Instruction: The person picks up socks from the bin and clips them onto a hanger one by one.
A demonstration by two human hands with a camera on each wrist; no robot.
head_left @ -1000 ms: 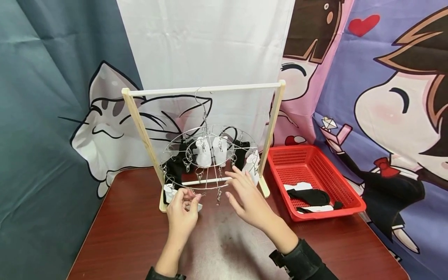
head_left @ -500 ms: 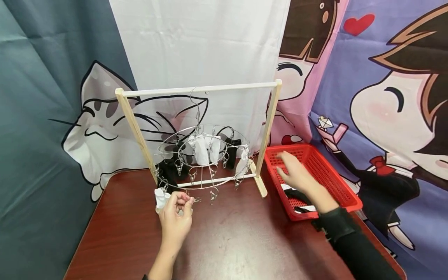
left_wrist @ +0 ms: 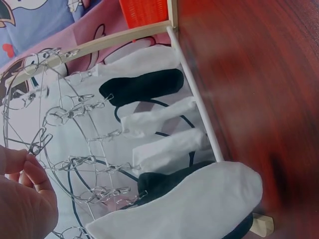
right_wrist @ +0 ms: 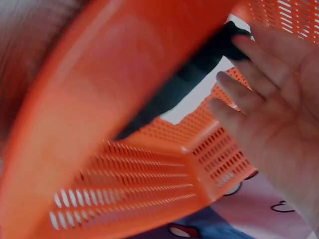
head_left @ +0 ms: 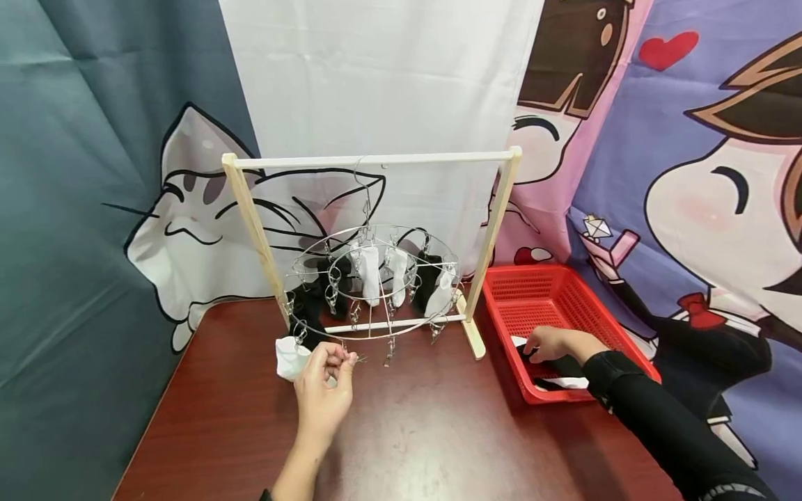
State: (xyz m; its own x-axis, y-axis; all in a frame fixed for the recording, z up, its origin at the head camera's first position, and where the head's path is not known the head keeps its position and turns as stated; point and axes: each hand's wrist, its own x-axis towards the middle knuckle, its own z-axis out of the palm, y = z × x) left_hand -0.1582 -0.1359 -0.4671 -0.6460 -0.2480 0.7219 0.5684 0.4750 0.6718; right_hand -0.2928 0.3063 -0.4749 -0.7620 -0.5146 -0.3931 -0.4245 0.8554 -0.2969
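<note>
My left hand pinches a wire clip at the front of the round sock hanger. A white sock hangs just left of that hand. Further back on the hanger hang black and white socks, among them a black sock and a white sock in the left wrist view. My right hand reaches into the red basket. In the right wrist view its fingers are mostly straight, and a fingertip touches a black sock; the thumb is hidden.
A wooden stand with a white top bar bears the hanger. Its lower bar crosses just above the table. Another white sock lies in the basket at right. Printed cloth hangs behind.
My right hand has moved from beside the hanger to the right, then down into the basket onto the socks. The left hand keeps its pinch on the clip.
</note>
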